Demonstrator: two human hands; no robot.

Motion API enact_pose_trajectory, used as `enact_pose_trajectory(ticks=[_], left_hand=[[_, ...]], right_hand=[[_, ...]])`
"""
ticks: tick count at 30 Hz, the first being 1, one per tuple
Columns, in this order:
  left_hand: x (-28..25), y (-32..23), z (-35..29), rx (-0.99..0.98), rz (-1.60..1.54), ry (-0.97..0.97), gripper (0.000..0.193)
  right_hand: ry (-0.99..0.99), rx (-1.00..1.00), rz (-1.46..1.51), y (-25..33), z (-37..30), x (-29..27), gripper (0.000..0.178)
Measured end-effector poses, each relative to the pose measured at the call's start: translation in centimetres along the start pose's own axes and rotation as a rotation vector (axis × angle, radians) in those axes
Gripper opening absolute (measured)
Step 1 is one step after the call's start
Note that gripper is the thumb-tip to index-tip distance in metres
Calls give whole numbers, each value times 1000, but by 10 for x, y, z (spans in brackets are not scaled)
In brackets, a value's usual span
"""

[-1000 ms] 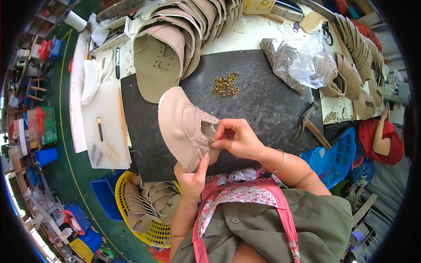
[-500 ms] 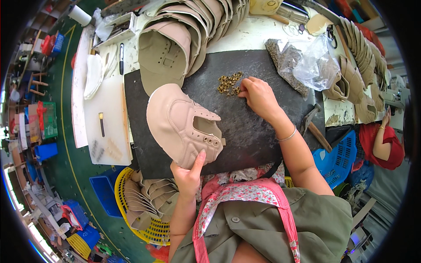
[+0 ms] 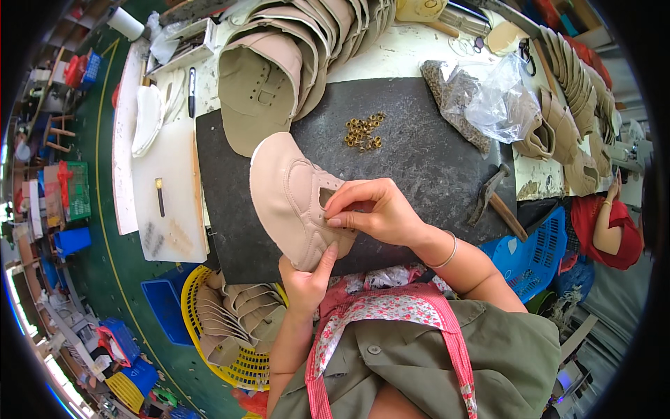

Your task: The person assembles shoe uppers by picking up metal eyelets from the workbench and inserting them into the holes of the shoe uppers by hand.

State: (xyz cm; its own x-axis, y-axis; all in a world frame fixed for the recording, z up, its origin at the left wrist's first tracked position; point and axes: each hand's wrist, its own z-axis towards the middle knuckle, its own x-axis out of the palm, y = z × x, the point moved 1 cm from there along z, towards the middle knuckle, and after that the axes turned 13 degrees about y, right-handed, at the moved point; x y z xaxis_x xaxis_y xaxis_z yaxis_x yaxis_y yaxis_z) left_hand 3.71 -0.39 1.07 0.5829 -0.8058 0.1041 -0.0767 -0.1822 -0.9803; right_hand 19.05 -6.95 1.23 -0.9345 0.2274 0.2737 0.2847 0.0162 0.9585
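Observation:
My left hand (image 3: 308, 281) grips a beige shoe upper (image 3: 283, 199) by its lower edge, thumb on the outside and fingers hidden behind it. My right hand (image 3: 377, 213) is at the upper's lace-hole row, thumb and forefinger pinched against the material. Whatever lies between those fingertips is too small and covered to make out. Beyond the right hand, a small heap of brass eyelets (image 3: 361, 131) rests on the black work mat (image 3: 412, 167). Past the upper, at the far left, stands a nested row of similar uppers (image 3: 258, 91).
A hammer (image 3: 497, 202) lies on the mat's right side. Behind it sits a plastic bag of small eyelets (image 3: 453, 105). More uppers fill a yellow basket (image 3: 241, 370) by my left arm. A white board (image 3: 171, 216) holds a brush (image 3: 160, 197). Another person (image 3: 606, 234) is at far right.
My right hand has moved from the eyelet heap down and left to the upper's lace holes. The upper has shifted slightly right and turned a little in my left hand.

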Motion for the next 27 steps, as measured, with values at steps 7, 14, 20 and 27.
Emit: enact_pose_trajectory(ticks=[7,14,20,27], left_hand=[[-6,-11,6,60,253,59,13],[-5,-11,4,19,103,-34,13],[-2,-7,4,133,322,-69,13],[-7,-6,2,41,89,-112,13]], right_hand=[[-35,54,255,-8,-9,6,19],[134,93,-54,5,-12,-6,21],[23,-124,-499,6,-15,9,13],[-374,35,-774,-5,4,-52,21]])
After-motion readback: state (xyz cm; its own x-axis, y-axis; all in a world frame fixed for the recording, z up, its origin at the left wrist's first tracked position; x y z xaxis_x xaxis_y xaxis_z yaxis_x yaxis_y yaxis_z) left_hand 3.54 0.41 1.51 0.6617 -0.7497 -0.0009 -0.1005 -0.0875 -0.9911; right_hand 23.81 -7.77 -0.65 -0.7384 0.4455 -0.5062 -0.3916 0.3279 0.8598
